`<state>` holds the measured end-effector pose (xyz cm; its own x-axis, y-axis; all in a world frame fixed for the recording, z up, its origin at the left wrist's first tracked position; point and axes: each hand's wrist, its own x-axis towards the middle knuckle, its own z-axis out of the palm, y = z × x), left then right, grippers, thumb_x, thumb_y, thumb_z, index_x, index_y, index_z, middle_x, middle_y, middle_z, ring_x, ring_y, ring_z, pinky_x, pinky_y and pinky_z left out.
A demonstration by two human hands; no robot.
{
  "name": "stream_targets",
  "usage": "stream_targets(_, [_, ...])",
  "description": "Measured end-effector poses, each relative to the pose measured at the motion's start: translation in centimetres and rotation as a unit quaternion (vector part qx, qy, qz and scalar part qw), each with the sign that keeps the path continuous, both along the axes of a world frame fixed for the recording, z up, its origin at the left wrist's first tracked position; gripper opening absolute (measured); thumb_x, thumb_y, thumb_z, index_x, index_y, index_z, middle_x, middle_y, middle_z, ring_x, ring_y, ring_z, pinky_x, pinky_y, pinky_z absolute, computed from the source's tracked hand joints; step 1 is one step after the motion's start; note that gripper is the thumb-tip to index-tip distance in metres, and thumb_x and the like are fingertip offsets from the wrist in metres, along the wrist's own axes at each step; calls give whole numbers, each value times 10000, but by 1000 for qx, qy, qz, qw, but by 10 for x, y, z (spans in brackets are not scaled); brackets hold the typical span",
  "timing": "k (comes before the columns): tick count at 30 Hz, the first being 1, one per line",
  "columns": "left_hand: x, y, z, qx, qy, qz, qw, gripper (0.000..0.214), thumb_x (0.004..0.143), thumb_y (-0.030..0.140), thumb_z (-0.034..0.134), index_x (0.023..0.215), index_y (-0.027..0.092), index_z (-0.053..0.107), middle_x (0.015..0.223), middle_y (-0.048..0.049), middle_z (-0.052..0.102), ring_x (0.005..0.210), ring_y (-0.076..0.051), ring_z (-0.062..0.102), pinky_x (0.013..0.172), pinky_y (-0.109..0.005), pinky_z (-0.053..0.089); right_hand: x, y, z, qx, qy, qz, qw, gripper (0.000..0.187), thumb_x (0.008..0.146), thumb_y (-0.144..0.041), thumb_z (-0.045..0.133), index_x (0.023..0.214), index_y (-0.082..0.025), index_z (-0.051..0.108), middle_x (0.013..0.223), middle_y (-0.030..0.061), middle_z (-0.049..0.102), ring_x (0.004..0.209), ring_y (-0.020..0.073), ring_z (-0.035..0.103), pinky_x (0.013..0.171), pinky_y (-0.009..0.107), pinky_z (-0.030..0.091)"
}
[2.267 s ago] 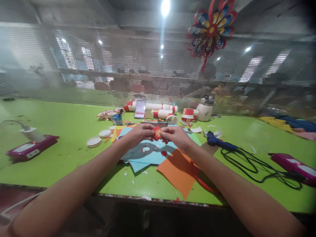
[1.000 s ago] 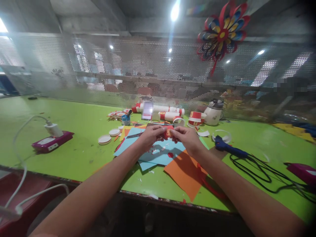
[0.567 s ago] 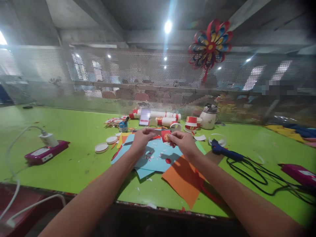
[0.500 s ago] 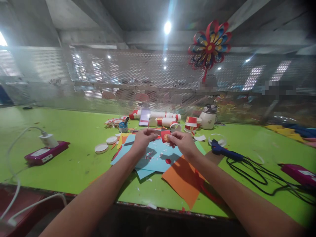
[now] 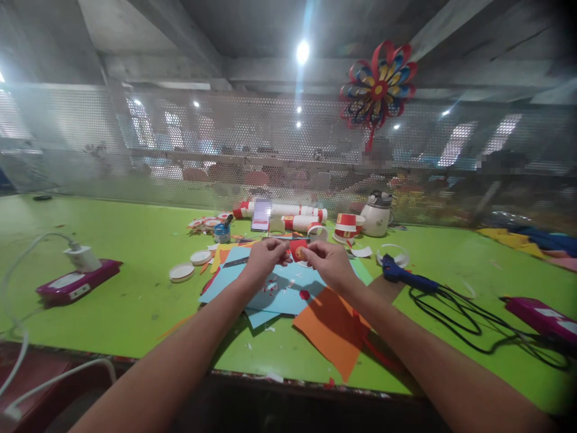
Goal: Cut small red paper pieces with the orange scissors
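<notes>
from my end the right hand (image 5: 332, 261) pinches a red piece (image 5: 297, 250), left hand (image 5: 265, 261) beside it, i can't tell its grip; blue paper (image 5: 283, 302) below, green table (image 5: 135, 240) all round, perforated screen (image 5: 252, 123) beyond

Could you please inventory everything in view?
Table: 1, green, foreground
Screen: 1, grey, behind
Hanging ornament: 1, multicoloured, right
Phone: 1, pale, back
Tubes: 2+, white-red, back
Cups: 2+, red-white, back
Jug: 1, white, back
Jar: 1, blue, back
Discs: 2, white, left
Power strips: 2, purple, sides
Corded tool: 1, blue, right
Orange sheet: 1, orange, front
Blue sheets: 2+, blue, centre
Hexagon: 1, red, centre
Card: 1, red, centre
Hands: 2, bare, right holding card
</notes>
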<state>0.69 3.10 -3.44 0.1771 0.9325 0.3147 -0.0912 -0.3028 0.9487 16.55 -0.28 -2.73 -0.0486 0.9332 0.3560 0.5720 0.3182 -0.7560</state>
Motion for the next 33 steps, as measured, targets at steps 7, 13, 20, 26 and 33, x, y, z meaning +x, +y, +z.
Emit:
stream_targets(7, [0,6,-5,36,66,12,997,260,764,343,560,623,136,630,530,-23,611,495,-120,540,503,-245,435,0,-2,-1,26,-36,0,999,219,911,-296,544,1070,-154,593,1043,48,639,845,171,643,727,357,538])
stream_targets(13, [0,8,-7,69,110,34,991,214,735,313,572,597,159,624,503,-3,605,461,-119,519,488,-243,412,2,0,-3,52,-45,7,998,213,911,-295,544,1061,-152,596,1030,45,642,833,168,643,720,352,539])
stream_targets(20, [0,7,-6,93,126,43,987,217,746,311,550,593,176,624,518,-13,613,468,-135,532,480,-252,404,3,3,-4,74,-45,3,996,204,913,-295,540,1051,-158,602,1030,42,643,827,165,643,715,343,540])
stream_targets(26, [0,13,-9,106,123,66,984,144,679,146,543,736,177,671,598,-10,642,542,-151,567,528,-259,429,4,4,-3,92,-63,-17,994,196,912,-286,543,1057,-167,601,1058,48,637,855,169,637,740,355,535])
stream_targets(33, [-5,18,-7,111,111,102,982,203,637,79,517,701,185,678,606,-2,630,589,-153,555,590,-264,429,3,4,-3,93,-79,-30,992,203,911,-284,544,1071,-170,596,1079,53,630,876,174,634,757,367,530])
